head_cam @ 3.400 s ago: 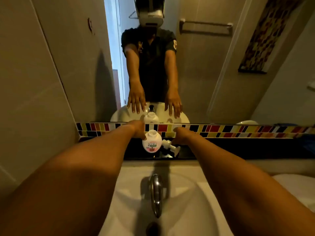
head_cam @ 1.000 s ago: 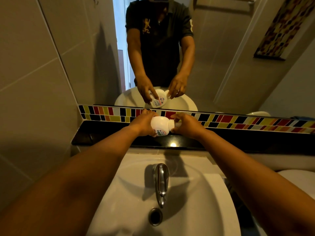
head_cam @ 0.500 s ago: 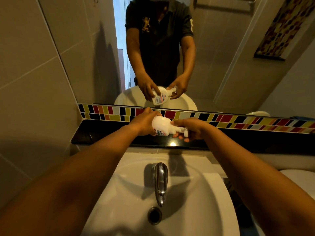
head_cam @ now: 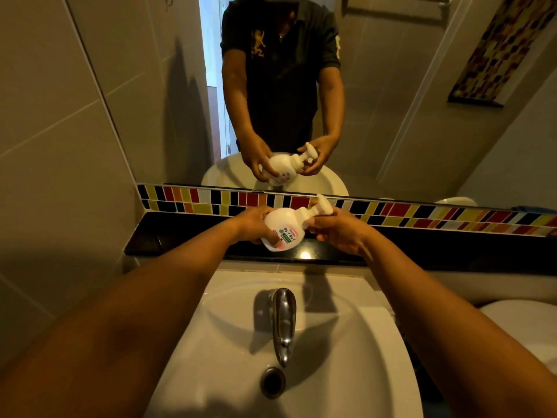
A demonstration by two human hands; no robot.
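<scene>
my left grip (head_cam: 256, 224) holds the soap bottle (head_cam: 283, 224) tilted above the black surface (head_cam: 180, 233) at 12 o'clock from the tap (head_cam: 283, 321), my right grip (head_cam: 340, 233) curled round its pump neck.

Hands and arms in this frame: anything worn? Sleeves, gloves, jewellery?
Forearms bare; left hand and right hand ungloved, no watch or ring visible. The mirror shows short dark sleeves on a polo shirt with a gold chest emblem.
</scene>
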